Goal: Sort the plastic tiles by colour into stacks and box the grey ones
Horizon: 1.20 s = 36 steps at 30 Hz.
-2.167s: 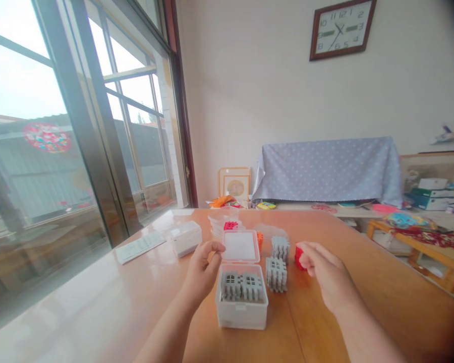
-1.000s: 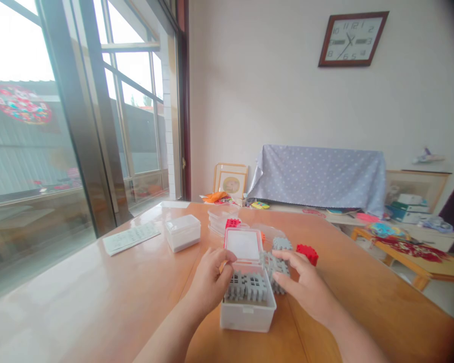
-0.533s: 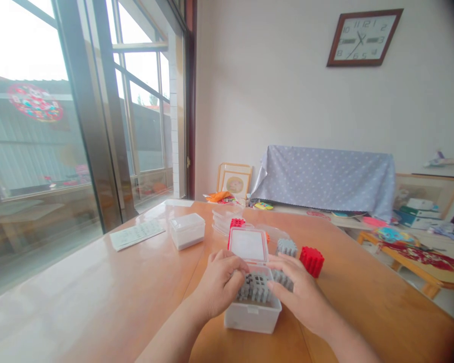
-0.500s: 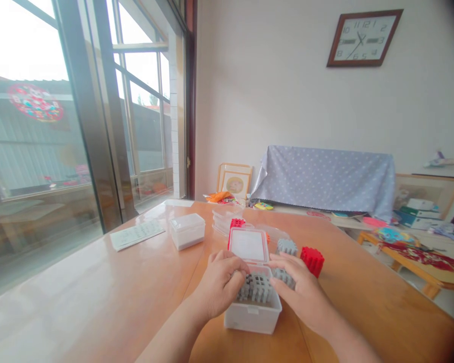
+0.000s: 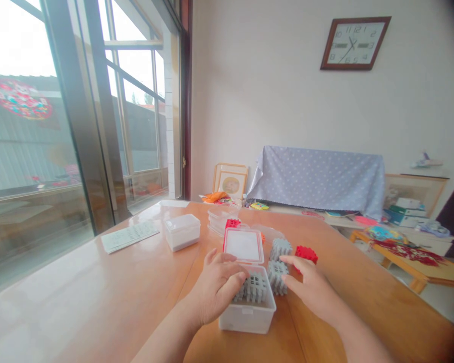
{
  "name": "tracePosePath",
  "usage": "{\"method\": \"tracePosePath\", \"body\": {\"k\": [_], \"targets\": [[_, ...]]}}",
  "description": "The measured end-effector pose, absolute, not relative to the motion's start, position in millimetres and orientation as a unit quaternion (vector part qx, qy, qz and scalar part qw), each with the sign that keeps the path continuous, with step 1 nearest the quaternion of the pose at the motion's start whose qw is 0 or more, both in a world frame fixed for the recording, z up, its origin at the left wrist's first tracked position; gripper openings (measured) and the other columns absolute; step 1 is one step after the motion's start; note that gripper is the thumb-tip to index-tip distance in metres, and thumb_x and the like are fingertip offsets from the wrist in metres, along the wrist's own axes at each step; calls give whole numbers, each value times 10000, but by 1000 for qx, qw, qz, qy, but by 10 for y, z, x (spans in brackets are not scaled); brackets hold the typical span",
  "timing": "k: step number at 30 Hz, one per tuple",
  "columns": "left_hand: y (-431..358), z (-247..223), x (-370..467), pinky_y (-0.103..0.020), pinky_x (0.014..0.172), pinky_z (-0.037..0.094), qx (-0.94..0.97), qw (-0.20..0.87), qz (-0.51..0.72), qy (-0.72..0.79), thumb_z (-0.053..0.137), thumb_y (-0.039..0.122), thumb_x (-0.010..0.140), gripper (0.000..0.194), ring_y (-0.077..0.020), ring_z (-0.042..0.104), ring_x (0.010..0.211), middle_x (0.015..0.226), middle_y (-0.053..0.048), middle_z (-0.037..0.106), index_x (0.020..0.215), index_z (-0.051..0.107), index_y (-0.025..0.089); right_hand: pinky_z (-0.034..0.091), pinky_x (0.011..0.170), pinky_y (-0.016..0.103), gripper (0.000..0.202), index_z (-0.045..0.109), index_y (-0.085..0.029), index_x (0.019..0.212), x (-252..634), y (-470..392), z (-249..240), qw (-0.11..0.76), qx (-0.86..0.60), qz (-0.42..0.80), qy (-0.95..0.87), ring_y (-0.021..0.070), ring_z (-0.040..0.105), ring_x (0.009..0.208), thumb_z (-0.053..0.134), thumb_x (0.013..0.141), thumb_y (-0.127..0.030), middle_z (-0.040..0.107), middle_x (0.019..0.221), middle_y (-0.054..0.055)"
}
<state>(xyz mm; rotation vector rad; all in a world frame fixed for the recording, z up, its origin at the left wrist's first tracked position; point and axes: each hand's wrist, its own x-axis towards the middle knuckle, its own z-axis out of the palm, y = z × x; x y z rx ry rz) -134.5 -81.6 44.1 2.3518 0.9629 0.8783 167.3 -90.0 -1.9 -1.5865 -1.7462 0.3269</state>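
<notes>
A clear plastic box (image 5: 245, 320) stands in front of me, its hinged lid (image 5: 243, 246) raised at the back. Inside it sit grey notched plastic pieces (image 5: 254, 288) stacked on edge. My left hand (image 5: 218, 285) is over the box's left side, thumb and fingers apart, fingertips by the grey pieces; whether they touch is partly hidden. To the box's right is a stack of grey pieces (image 5: 277, 276). My right hand (image 5: 310, 282) is at that stack's right side, thumb and forefinger spread near its edge. Another grey stack (image 5: 281, 249) is just behind.
A red notched stack (image 5: 306, 253) lies behind my right hand, and more red pieces (image 5: 232, 223) behind the lid. Clear containers (image 5: 218, 217) are farther back. To the left are a closed plastic box (image 5: 182, 232) and a printed sheet (image 5: 130, 236) on the wooden table (image 5: 144, 287).
My right hand has moved right, from the open box's right rim to the grey stack beside it. My left hand stays over the box, its thumb farther from the fingers. The view has shifted slightly.
</notes>
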Motion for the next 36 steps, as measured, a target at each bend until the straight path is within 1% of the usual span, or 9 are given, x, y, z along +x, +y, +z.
{"method": "tracePosePath", "body": {"k": [5, 11, 16, 20, 23, 26, 30, 34, 36], "targets": [[-734, 365, -1388, -522, 1172, 215, 827, 200, 368, 375, 392, 360, 1022, 370, -262, 538, 1240, 1065, -7, 749, 1015, 761, 336, 370, 1148, 505, 507, 645, -236, 1313, 1695, -854, -93, 362, -615, 146, -685, 304, 531, 1325, 627, 813, -321, 648, 1357, 96], [-669, 353, -1421, -454, 1054, 371, 809, 175, 403, 390, 393, 398, 1018, 386, -261, 581, 1133, 988, -23, 749, 974, 763, 300, 401, 1124, 505, 486, 654, -222, 1265, 1752, -809, -147, 372, -616, 166, -675, 298, 579, 1262, 667, 795, -346, 673, 1300, 99], [-630, 347, -1460, -426, 1025, 390, 788, 175, 421, 413, 353, 413, 1033, 418, -249, 596, 1093, 1007, -11, 748, 947, 745, 295, 432, 1081, 488, 492, 625, -246, 1268, 1741, -892, 1, 402, -611, 199, -652, 305, 570, 1273, 668, 821, -447, 648, 1351, 91], [-561, 308, -1519, -379, 971, 432, 758, 201, 442, 436, 342, 393, 1026, 421, -237, 623, 1028, 983, -3, 754, 915, 731, 278, 484, 990, 450, 484, 634, -252, 1246, 1532, -1018, 196, 398, -609, 205, -655, 290, 644, 1105, 658, 837, -510, 688, 1261, 75], [-510, 272, -1549, -341, 923, 456, 734, 221, 460, 448, 348, 386, 1019, 430, -225, 645, 977, 963, -5, 760, 881, 734, 258, 515, 934, 405, 435, 668, -253, 1197, 1257, -1098, 316, 381, -590, 193, -686, 271, 664, 1019, 680, 818, -466, 721, 1127, 59], [-493, 256, -1558, -322, 895, 467, 730, 226, 466, 445, 353, 383, 1014, 432, -220, 652, 954, 946, -14, 761, 863, 734, 245, 484, 998, 417, 343, 712, -277, 1110, 962, -1131, 398, 354, -582, 134, -720, 282, 632, 1096, 706, 791, -403, 699, 1140, 59], [-515, 271, -1565, -311, 865, 480, 734, 216, 471, 439, 354, 373, 1003, 432, -218, 659, 928, 907, -20, 759, 844, 733, 242, 491, 983, 417, 253, 736, -284, 1031, 646, -1093, 425, 313, -577, 100, -748, 268, 642, 1049, 709, 788, -350, 687, 1100, 63], [-543, 295, -1578, -310, 849, 486, 738, 206, 473, 434, 360, 376, 993, 433, -218, 664, 890, 846, -20, 753, 803, 724, 242, 486, 1005, 432, 286, 745, -291, 1064, 504, -1019, 366, 303, -557, 71, -770, 285, 629, 1102, 729, 780, -318, 706, 1140, 72], [-550, 300, -1581, -311, 840, 483, 737, 201, 477, 434, 363, 372, 992, 430, -219, 664, 868, 824, -23, 750, 791, 720, 241, 470, 1032, 445, 256, 749, -303, 1066, 496, -1006, 330, 303, -545, 58, -780, 294, 606, 1155, 707, 814, -328, 716, 1157, 66]]}}
